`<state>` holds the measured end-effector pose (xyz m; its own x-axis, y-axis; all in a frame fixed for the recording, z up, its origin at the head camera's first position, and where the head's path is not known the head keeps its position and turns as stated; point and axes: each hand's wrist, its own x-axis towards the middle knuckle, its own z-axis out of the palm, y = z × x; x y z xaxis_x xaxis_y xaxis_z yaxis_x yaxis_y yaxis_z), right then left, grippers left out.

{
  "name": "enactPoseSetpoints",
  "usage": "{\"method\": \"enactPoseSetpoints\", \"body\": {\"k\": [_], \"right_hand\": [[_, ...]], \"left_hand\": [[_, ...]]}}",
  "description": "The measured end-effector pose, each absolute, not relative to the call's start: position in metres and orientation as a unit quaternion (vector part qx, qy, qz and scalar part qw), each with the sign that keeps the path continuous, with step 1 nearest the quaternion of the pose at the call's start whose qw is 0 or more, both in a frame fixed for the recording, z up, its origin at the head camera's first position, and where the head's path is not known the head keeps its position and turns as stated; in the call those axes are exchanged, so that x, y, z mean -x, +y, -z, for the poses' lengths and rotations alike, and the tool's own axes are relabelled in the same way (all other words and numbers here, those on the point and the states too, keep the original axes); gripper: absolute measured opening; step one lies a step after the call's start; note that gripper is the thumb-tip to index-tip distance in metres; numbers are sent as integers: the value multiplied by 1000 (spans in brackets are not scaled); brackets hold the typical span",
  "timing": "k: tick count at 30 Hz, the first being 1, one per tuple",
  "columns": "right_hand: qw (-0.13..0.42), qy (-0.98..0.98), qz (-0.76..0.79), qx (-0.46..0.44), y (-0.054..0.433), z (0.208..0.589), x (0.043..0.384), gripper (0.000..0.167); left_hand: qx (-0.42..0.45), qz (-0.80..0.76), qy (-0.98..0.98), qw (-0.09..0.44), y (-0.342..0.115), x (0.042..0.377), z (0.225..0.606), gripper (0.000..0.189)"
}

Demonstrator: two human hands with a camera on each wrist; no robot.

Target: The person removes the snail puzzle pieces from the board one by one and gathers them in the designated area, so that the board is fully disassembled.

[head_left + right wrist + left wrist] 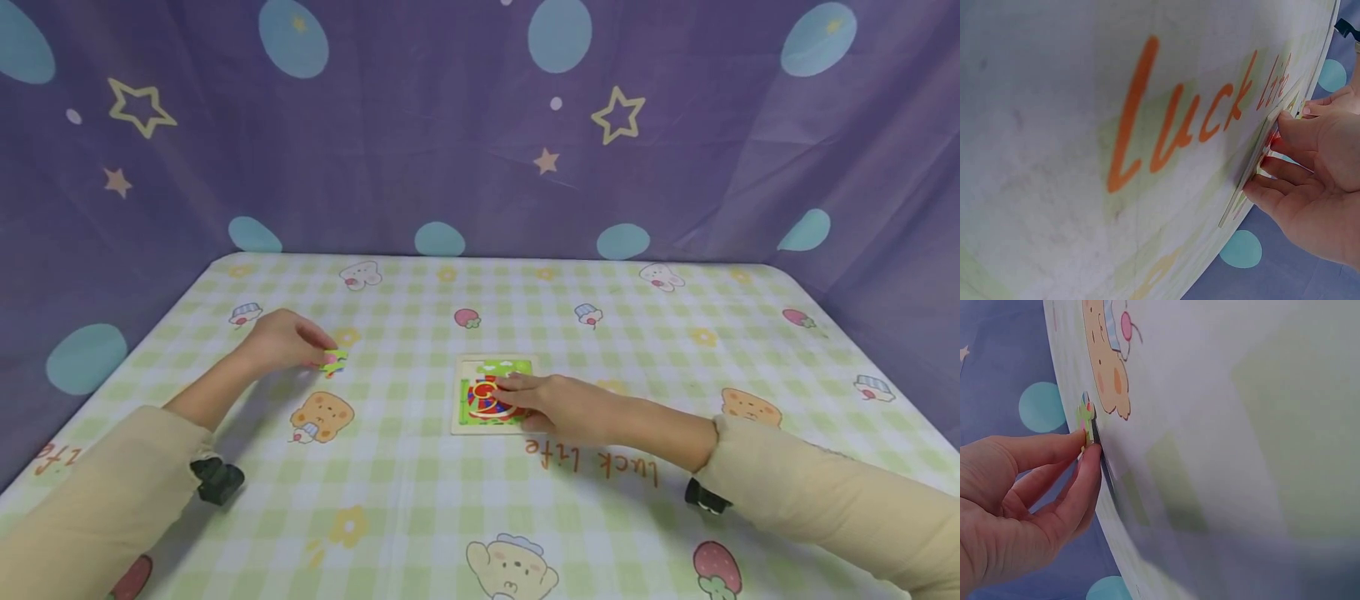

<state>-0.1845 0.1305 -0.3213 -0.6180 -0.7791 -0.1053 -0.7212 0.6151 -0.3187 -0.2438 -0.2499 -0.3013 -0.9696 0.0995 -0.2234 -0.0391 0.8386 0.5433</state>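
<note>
My left hand (283,340) pinches a small puzzle piece (334,361), green with some pink, just above the cloth on the left. Thumb and fingertips meet on the piece (1087,417) in the left wrist view. At the table's middle lies a square wooden jigsaw puzzle board (456,404) with a pale frame and a red, blue and green picture. My right hand (573,408) rests on its right side, fingers reaching over the picture and hiding part of it. In the right wrist view, that hand (1316,178) touches the board (1230,212) with its fingertips.
A green-and-white checked tablecloth (405,500) with printed bears, strawberries and lettering covers the table. Behind it hangs a purple curtain (465,125) with stars and blue ovals. A dark wrist camera (217,480) sits below the left cuff, another (707,497) below the right.
</note>
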Motion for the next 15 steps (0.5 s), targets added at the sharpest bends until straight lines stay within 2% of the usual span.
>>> {"method": "enactPoseSetpoints", "body": {"k": [15], "right_hand": [[117, 891, 123, 421, 131, 321, 185, 50]], "left_hand": [[-38, -261, 959, 105, -246, 244, 301, 29]]}}
